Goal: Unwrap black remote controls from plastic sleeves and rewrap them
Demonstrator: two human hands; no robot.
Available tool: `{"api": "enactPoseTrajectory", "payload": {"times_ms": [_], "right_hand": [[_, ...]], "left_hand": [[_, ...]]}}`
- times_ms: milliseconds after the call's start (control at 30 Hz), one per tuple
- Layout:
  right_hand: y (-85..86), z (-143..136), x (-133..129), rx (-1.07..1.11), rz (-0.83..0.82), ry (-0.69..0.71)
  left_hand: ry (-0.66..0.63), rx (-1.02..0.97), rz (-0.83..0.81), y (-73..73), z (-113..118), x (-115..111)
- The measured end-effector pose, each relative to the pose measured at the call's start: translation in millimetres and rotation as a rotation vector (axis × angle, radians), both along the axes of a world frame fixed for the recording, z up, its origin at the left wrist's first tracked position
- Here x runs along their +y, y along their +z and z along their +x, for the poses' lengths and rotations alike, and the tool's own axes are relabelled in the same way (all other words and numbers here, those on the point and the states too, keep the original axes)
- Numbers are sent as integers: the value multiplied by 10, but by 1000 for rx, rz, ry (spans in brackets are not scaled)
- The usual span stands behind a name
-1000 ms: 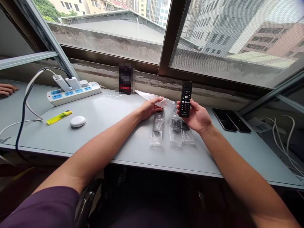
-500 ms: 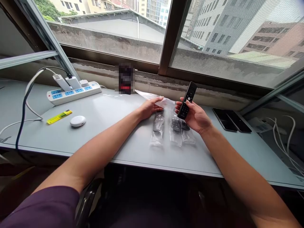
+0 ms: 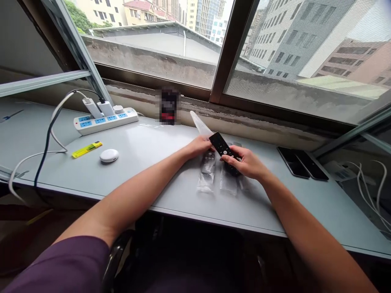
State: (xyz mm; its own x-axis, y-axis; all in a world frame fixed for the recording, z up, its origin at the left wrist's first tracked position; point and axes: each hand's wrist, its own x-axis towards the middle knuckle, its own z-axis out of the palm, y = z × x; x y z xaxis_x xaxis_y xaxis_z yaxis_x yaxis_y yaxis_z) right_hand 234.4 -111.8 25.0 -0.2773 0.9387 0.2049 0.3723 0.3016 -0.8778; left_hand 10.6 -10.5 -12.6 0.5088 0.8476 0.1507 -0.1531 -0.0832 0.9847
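A black remote control point(image 3: 220, 145) is tilted to the upper left in my right hand point(image 3: 247, 162), whose fingers are closed around its lower half. My left hand point(image 3: 200, 147) pinches a clear plastic bag point(image 3: 200, 123) that sticks up behind it; its fingertips are partly hidden near the remote's top end. Below my left hand lies a bagged remote point(image 3: 207, 167) on the table. Another clear bag point(image 3: 228, 185) lies under the held remote and is partly covered by it, with more plastic to its right.
On the grey table point(image 3: 143, 162) at the left are a white power strip point(image 3: 106, 121) with cables, a yellow packet point(image 3: 87, 149) and a white round case point(image 3: 109, 155). Two dark phones point(image 3: 293, 162) lie at the right. A blurred dark box point(image 3: 169, 107) stands by the window.
The held remote has swung from leaning right to leaning left and moved down and left, close to my left hand. The plastic bag at my left hand now points upward. The view has shifted slightly.
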Motion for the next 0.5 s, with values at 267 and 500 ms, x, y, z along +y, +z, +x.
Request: {"api": "enactPoseTrajectory", "payload": {"times_ms": [267, 500], "right_hand": [[-24, -41, 12, 269, -205, -27], [75, -60, 24, 597, -266, -64]], "left_hand": [[-30, -95, -75, 26, 0, 20], [20, -131, -174, 69, -7, 27]]}}
